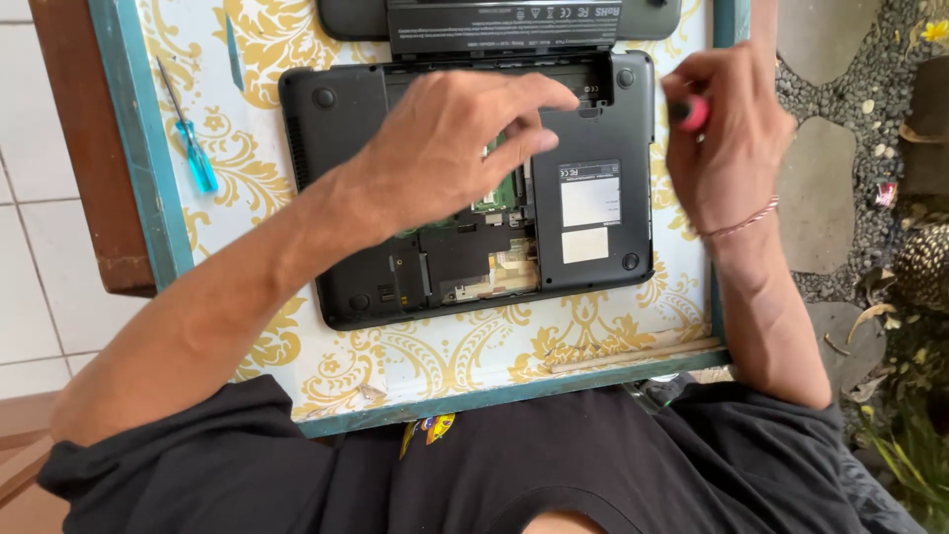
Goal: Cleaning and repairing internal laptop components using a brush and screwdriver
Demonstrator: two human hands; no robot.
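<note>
Already stripped of its battery pack (502, 24) and bottom cover, the upturned laptop (593, 129) lies under the left hand (450, 138), fingers loosely spread over the exposed memory bay, while the right hand (727, 138) beside it clenches a red-handled screwdriver (692, 113).

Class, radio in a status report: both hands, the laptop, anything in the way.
Left hand reaching into open laptop bay. Right hand shut on red-handled tool. Battery out, beyond laptop. Blue screwdriver lying aside.
</note>
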